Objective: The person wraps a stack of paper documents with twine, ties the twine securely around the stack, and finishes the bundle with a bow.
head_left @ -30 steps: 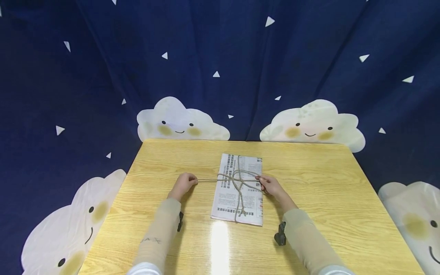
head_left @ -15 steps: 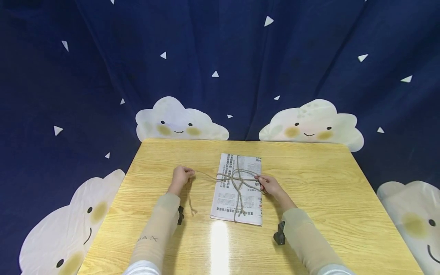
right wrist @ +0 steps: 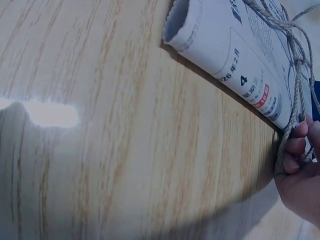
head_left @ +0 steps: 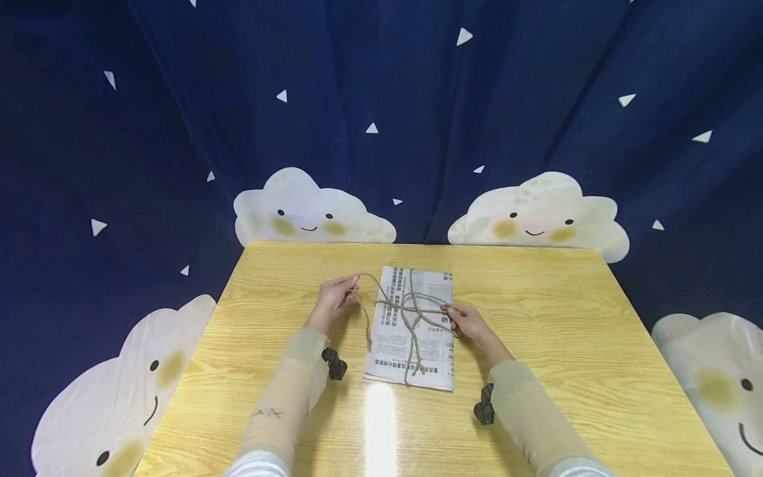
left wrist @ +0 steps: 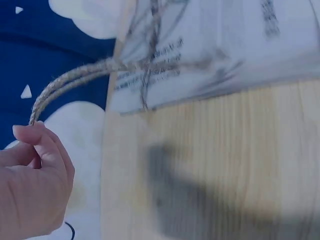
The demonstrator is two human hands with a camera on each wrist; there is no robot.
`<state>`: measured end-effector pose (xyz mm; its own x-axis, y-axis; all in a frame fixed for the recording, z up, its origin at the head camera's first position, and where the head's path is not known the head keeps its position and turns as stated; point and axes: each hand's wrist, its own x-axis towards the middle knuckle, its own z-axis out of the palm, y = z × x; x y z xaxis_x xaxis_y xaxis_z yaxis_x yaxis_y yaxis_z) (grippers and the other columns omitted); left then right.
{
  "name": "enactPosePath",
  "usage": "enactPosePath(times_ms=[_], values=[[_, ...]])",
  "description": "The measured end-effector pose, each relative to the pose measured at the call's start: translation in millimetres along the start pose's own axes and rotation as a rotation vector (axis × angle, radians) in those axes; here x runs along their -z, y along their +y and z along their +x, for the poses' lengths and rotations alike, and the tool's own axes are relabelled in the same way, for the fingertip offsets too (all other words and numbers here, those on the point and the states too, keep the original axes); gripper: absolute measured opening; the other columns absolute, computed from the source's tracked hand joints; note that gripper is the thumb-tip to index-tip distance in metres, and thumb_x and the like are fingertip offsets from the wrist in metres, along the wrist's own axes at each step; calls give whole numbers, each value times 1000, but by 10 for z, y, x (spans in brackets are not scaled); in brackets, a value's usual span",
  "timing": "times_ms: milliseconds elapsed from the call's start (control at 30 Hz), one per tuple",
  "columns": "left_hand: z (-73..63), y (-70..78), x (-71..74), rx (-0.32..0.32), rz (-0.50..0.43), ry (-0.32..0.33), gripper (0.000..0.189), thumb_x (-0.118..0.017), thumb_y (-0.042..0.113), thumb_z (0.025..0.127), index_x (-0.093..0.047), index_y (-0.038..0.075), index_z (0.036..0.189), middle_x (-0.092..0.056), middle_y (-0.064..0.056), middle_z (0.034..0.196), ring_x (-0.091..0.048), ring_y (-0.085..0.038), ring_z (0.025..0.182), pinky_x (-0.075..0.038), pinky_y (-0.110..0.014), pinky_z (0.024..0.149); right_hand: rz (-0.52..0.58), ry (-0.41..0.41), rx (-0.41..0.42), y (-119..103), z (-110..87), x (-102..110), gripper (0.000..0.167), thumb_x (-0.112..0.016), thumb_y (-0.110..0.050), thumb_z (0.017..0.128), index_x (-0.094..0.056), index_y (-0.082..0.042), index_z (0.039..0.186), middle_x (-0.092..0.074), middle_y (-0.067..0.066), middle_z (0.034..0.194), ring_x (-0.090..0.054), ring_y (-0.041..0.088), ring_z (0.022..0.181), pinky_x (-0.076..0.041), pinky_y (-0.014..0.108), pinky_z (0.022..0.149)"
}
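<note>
A folded newspaper (head_left: 393, 358) lies on the table with brown twine (head_left: 412, 331) crossed over its top. In the head view my left hand (head_left: 336, 298), left of the paper, pinches a free length of twine (left wrist: 75, 77) between thumb and fingers; its end hangs down towards the paper's left edge. At the right edge of the paper my right hand (head_left: 467, 321) holds a loop of twine (right wrist: 298, 75), the fingers curled round the strands in the right wrist view. Several strands meet in a tangle over the middle of the newspaper; whether it is a knot I cannot tell.
The wooden table (head_left: 566, 318) reaches back to a dark blue curtain (head_left: 334, 79) printed with white clouds and triangles. Small black cameras (head_left: 335, 364) are worn on both wrists. A bright reflection lies on the tabletop in front of the newspaper.
My left hand first drew back a little from the paper, slackening the twine, then moved right and away from me, carrying the twine to the paper's left edge. The right hand stays in place.
</note>
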<state>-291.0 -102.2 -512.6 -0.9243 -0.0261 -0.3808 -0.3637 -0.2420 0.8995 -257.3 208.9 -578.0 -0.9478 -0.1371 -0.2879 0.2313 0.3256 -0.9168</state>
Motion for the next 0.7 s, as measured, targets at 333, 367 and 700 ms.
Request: enactPosePath(times_ms=[333, 367, 700], values=[[445, -404, -177, 10, -220, -43, 35, -58, 11, 89, -55, -8, 118, -59, -4, 68, -50, -2, 48, -35, -7, 35, 13, 3, -37, -9, 6, 7, 35, -39, -15, 99, -50, 4, 125, -47, 3, 61, -36, 10, 47, -29, 20, 42], [224, -274, -274, 22, -217, -16, 35, -56, 10, 90, -52, -10, 119, -57, -3, 66, -49, -3, 48, -34, -7, 35, 15, -2, -39, -9, 6, 10, 35, -38, -16, 99, -49, 5, 126, -47, 3, 62, -36, 10, 47, -29, 21, 43], [-39, -354, -529, 26, -361, 2, 36, -49, 8, 94, -46, -12, 123, -54, -2, 67, -49, -3, 53, -40, -9, 43, 51, -38, 70, 81, 22, 27, 36, -43, -24, 97, -55, -1, 122, -47, 1, 60, -35, 8, 44, -28, 21, 39]])
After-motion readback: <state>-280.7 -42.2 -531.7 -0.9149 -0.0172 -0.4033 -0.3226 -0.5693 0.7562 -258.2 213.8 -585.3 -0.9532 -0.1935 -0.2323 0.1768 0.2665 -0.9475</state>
